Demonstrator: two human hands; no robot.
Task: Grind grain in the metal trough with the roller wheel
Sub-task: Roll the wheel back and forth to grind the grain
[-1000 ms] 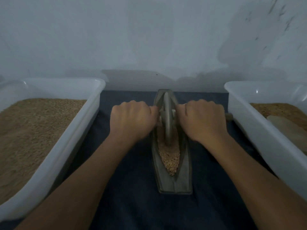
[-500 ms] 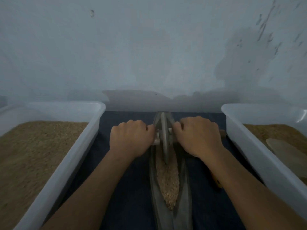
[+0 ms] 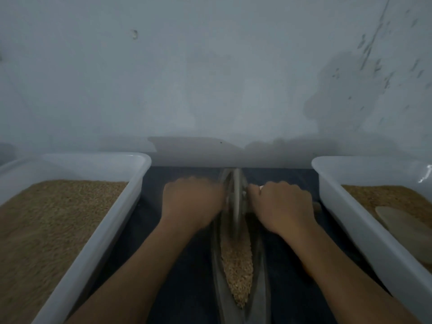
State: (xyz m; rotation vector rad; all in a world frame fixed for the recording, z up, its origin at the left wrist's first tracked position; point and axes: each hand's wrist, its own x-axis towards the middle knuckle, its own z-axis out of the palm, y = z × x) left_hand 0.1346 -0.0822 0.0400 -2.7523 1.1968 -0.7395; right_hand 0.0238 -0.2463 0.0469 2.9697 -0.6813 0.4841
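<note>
A narrow metal trough (image 3: 261, 277) runs away from me down the middle of a dark cloth, with tan grain (image 3: 237, 265) along its channel. The grey roller wheel (image 3: 235, 202) stands upright in the trough's far part, blurred by motion. My left hand (image 3: 192, 204) grips the wheel's handle on its left side, fingers curled over it. My right hand (image 3: 284, 205) grips the handle on the wheel's right; a pale bit of the handle shows by its knuckles. The trough's near end runs out of the frame at the bottom.
A white plastic tub (image 3: 131, 206) full of grain stands at the left. Another white tub (image 3: 343, 206) at the right holds grain and a flat pale scoop (image 3: 406, 232). A grey wall stands close behind the trough's far end.
The wheel and both hands have moved along the trough towards the far end, away from me. The view has tilted up, so more wall shows and the trough's near end has left the frame.
</note>
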